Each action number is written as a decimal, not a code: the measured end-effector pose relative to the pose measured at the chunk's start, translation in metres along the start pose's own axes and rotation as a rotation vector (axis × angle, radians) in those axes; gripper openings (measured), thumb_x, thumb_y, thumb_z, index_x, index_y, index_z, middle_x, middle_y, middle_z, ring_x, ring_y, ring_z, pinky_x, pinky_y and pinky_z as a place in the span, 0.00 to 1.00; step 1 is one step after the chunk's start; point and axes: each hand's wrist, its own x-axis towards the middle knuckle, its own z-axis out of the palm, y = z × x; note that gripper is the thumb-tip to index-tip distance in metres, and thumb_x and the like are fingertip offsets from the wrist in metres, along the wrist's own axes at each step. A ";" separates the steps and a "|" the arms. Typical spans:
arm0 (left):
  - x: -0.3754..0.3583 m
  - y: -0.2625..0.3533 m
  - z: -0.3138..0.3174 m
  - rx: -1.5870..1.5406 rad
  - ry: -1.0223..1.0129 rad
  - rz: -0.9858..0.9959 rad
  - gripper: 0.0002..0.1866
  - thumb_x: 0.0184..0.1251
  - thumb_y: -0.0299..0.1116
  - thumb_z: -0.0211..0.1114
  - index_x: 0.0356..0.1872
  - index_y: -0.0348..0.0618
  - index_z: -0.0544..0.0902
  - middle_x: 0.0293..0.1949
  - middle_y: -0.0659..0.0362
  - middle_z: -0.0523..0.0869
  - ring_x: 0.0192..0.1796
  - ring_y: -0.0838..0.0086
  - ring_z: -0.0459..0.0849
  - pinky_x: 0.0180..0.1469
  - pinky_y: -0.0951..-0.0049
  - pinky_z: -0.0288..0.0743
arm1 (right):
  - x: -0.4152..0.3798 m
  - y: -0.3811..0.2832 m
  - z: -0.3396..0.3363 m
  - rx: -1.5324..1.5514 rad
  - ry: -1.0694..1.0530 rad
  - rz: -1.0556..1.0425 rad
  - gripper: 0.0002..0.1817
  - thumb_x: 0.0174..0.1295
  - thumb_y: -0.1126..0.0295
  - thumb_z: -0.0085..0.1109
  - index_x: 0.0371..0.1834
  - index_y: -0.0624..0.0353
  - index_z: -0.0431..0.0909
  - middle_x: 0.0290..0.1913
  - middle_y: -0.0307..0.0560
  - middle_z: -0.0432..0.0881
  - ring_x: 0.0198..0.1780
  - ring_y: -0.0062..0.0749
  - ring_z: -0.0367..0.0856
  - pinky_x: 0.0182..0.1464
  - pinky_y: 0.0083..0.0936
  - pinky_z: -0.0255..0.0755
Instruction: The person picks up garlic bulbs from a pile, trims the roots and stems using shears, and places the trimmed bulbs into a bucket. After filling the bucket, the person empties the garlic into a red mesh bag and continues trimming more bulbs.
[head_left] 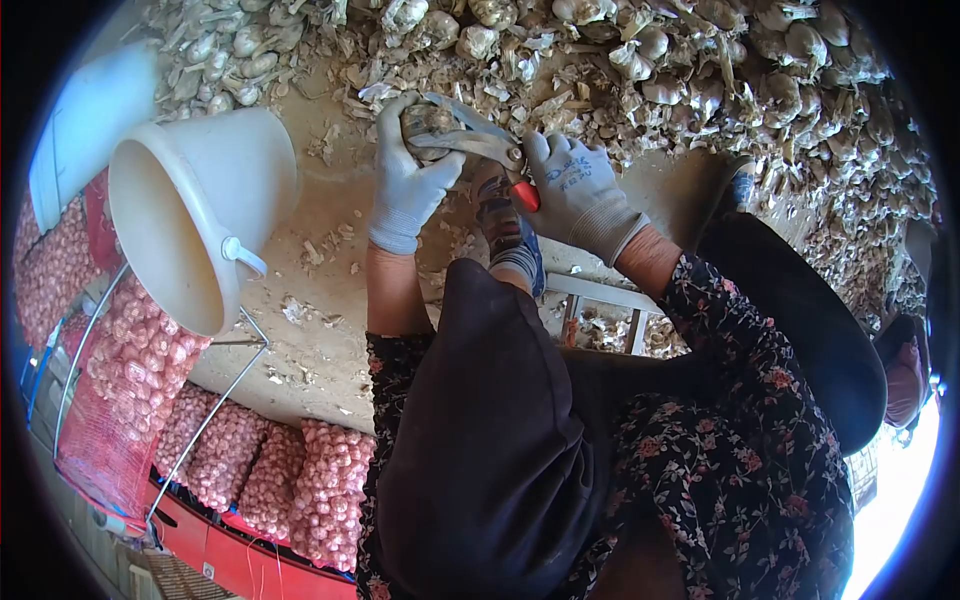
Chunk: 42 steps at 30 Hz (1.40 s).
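A garlic bulb [428, 122] with dry, dirty skin is held in the gloved fingers and thumb of my left hand [402, 190]. My right hand [582, 188], also in a grey-white glove, is wrapped around red-handled pruning shears [485, 143]. The blades are parted and lie across the bulb, one along its upper side and the other over its lower part. Most of the handles are hidden inside my right hand. Both hands are above the floor, near the edge of a large heap of garlic [690, 85].
At left, a white bucket [245, 165] lies tipped, its mouth facing down-left. Below it, a red mesh sack [125, 400] of garlic hangs by a metal frame [215, 425]. Several full sacks [332, 490] line the lower left. A metal stool frame [600, 292] stands beside my leg.
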 end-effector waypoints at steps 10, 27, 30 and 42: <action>-0.003 -0.001 0.005 -0.220 -0.086 -0.156 0.32 0.46 0.25 0.68 0.55 0.38 0.67 0.46 0.56 0.74 0.46 0.75 0.77 0.49 0.73 0.75 | -0.005 0.024 0.032 0.188 -0.032 0.030 0.19 0.57 0.58 0.56 0.42 0.61 0.66 0.30 0.62 0.79 0.35 0.57 0.80 0.39 0.47 0.72; 0.133 -0.014 -0.039 0.497 0.304 -0.143 0.35 0.42 0.31 0.67 0.58 0.36 0.68 0.57 0.40 0.71 0.60 0.53 0.71 0.63 0.60 0.66 | -0.012 0.051 0.027 0.459 -0.029 0.341 0.21 0.59 0.56 0.54 0.41 0.66 0.68 0.36 0.69 0.79 0.44 0.63 0.79 0.48 0.47 0.71; 0.108 -0.036 0.031 0.866 0.206 -0.011 0.34 0.49 0.32 0.60 0.62 0.49 0.63 0.63 0.36 0.60 0.61 0.36 0.65 0.61 0.41 0.64 | -0.015 0.058 0.024 0.475 -0.063 0.394 0.23 0.58 0.55 0.55 0.42 0.67 0.68 0.38 0.70 0.79 0.46 0.63 0.78 0.51 0.46 0.70; -0.038 -0.072 0.012 0.707 0.085 0.062 0.25 0.54 0.32 0.62 0.56 0.62 0.77 0.63 0.45 0.66 0.64 0.46 0.64 0.60 0.48 0.64 | -0.025 0.074 0.034 0.564 -0.018 0.508 0.23 0.55 0.55 0.54 0.42 0.68 0.70 0.38 0.69 0.80 0.46 0.62 0.78 0.51 0.44 0.70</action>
